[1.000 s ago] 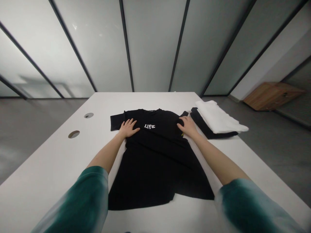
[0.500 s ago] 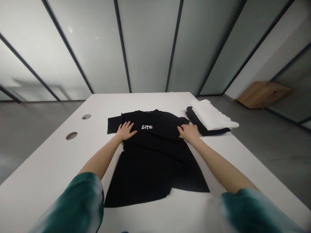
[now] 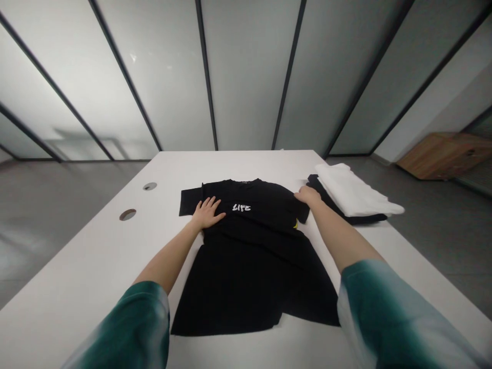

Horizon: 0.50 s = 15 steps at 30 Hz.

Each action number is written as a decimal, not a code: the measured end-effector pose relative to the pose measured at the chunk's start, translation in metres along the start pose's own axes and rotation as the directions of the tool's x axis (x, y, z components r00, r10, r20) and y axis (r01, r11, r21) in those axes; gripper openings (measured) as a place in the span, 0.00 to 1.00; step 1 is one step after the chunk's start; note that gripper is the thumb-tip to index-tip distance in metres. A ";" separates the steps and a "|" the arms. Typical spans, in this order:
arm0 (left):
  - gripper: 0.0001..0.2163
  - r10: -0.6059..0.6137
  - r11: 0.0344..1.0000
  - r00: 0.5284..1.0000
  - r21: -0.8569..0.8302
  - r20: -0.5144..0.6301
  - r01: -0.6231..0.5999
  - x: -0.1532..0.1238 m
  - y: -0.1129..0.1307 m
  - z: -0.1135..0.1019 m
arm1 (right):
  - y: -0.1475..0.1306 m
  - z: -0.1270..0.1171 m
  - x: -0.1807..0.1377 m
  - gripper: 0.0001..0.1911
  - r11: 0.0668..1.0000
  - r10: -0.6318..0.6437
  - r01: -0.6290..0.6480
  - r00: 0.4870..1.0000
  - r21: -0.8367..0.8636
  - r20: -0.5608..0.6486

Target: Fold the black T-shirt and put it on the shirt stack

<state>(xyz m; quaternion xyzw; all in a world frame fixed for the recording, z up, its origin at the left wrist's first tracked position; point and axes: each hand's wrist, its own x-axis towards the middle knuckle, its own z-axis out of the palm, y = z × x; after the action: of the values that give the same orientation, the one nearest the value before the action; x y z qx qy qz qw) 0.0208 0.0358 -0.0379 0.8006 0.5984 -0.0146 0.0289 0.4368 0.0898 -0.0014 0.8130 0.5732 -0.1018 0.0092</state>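
Note:
A black T-shirt [image 3: 246,277] with white lettering on its chest lies spread out, collar away from me and hem towards me. My left hand [image 3: 207,213] rests flat with spread fingers on its left chest, beside the left sleeve. At the right sleeve, my right hand [image 3: 308,196] has its fingers closed on the sleeve's upper edge; the fingertips are partly hidden. A small yellow patch shows near the right armpit. Wrinkles cross the middle of the shirt, and the hem is uneven at the lower right.
The shirt lies on a white table [image 3: 96,266] with two round holes at the left. A folded white cloth [image 3: 351,192] sits on folded black cloth [image 3: 365,220] to the right. Behind stand frosted glass panels; a wooden cabinet [image 3: 442,155] is at the far right.
My right hand has moved from the shirt's right side up to the outer sleeve, which now lies further out. My left hand stays flat on the chest. The view has shifted slightly.

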 end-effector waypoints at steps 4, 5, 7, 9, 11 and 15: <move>0.35 0.001 1.000 1.000 -0.012 -0.008 -0.002 0.000 0.000 0.001 | -0.001 -0.003 0.019 0.23 1.000 -0.020 0.021 0.995 -0.019 0.095; 0.35 0.002 1.000 1.000 -0.015 -0.008 -0.002 0.000 0.000 0.001 | -0.001 -0.004 0.021 0.22 0.999 -0.031 0.033 0.996 -0.021 0.087; 0.35 0.003 1.000 1.000 -0.016 -0.006 -0.003 0.002 -0.001 0.003 | -0.001 -0.006 0.024 0.22 0.999 -0.037 0.038 0.999 -0.017 0.034; 0.36 0.006 1.000 1.000 -0.010 0.005 -0.006 0.005 -0.001 0.003 | -0.002 -0.009 0.024 0.22 1.000 -0.024 0.023 0.999 -0.013 -0.039; 0.36 0.008 1.000 1.000 -0.004 0.024 -0.008 0.009 -0.002 0.003 | -0.004 -0.011 0.024 0.21 1.000 -0.004 0.003 0.995 -0.011 -0.096; 0.38 0.009 1.000 0.999 -0.007 0.052 -0.009 0.018 -0.003 -0.001 | -0.012 -0.012 0.025 0.20 1.000 0.015 -0.015 0.985 0.000 -0.173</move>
<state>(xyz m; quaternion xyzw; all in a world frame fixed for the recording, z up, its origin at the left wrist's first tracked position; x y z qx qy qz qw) 0.0233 0.0540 -0.0379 0.8025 0.5939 -0.0330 0.0472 0.4360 0.1191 0.0073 0.8231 0.5656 -0.0303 -0.0395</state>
